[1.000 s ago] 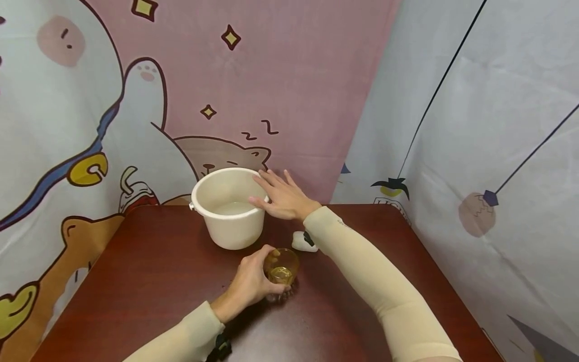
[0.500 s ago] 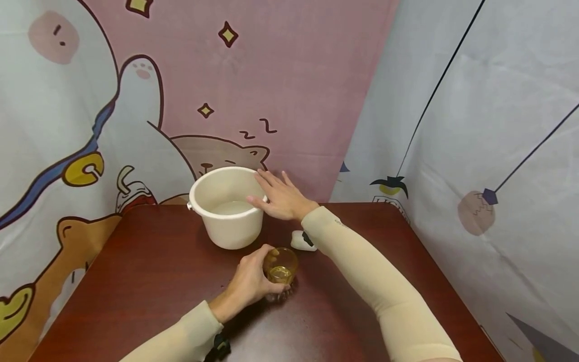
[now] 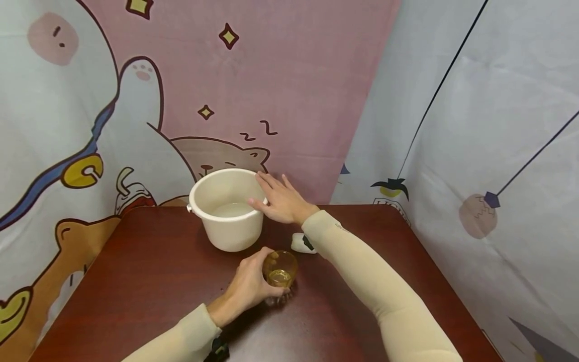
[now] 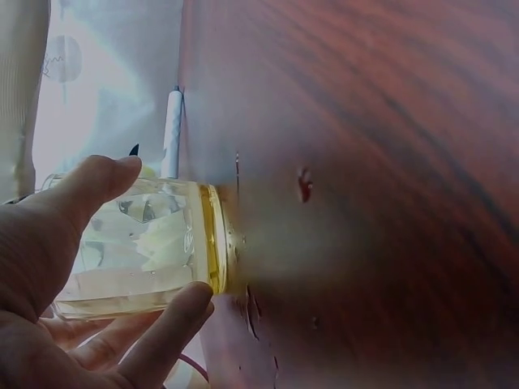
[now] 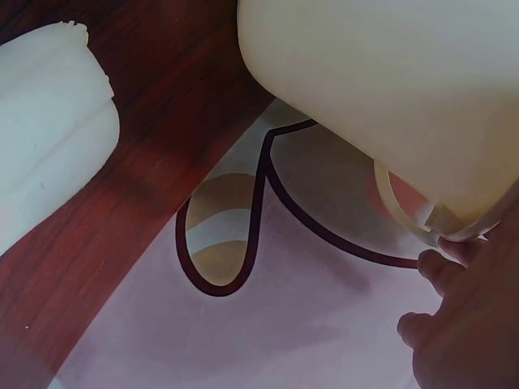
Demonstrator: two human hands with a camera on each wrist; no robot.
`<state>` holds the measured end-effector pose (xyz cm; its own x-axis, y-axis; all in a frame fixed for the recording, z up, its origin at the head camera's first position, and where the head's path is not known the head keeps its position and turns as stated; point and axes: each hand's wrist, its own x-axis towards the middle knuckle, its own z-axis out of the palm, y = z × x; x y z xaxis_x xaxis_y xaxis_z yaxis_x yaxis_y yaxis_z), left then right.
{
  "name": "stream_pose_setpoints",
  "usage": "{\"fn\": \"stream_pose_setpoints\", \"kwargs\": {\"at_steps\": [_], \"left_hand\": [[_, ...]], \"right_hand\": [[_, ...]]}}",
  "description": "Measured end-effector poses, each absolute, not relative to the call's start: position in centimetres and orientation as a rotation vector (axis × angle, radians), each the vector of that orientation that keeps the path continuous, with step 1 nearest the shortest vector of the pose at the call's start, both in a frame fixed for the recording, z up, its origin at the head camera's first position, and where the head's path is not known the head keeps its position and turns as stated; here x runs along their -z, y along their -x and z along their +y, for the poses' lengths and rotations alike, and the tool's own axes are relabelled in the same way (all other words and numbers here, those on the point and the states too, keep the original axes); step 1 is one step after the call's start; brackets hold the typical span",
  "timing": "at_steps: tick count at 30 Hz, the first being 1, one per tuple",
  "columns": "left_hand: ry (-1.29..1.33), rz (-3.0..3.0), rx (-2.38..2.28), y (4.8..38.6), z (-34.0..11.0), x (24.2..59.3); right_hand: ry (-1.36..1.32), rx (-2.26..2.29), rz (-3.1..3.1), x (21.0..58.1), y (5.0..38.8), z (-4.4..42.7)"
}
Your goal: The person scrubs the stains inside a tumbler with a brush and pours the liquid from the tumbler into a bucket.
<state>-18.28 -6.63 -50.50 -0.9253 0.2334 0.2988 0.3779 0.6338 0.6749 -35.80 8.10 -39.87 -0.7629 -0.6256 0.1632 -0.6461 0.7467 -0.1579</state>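
Note:
My left hand (image 3: 248,281) grips a clear amber drinking glass (image 3: 281,266), thumb on one side and fingers on the other. In the left wrist view the glass (image 4: 134,255) is upright with its base at or very near the tabletop. A cream plastic bucket (image 3: 231,229) stands toward the back of the table; some water appears to lie in its bottom. My right hand (image 3: 285,199) rests at the bucket's right rim, fingers extended and thumb over the edge. The right wrist view has that hand (image 5: 470,300) beside the bucket (image 5: 397,73) and its handle.
Right of the bucket lies a small white object (image 3: 302,243), partly hidden by my right sleeve. Wet drops (image 4: 304,185) dot the dark red wooden table (image 3: 149,286) near the glass. Printed cloth walls (image 3: 298,90) border the table's back and sides.

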Motion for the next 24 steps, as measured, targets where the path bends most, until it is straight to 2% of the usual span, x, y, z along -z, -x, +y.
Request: {"fn": "stream_pose_setpoints", "kwargs": {"at_steps": [11, 24], "left_hand": [[0.474, -2.672, 1.179, 18.2, -6.8, 49.8], [0.493, -2.632, 1.133, 17.9, -7.9, 47.1]], "right_hand": [[-1.039, -0.290, -2.857, 40.0, 35.9, 8.2], [-1.042, -0.243, -2.879, 39.5, 35.8, 8.3]]}}
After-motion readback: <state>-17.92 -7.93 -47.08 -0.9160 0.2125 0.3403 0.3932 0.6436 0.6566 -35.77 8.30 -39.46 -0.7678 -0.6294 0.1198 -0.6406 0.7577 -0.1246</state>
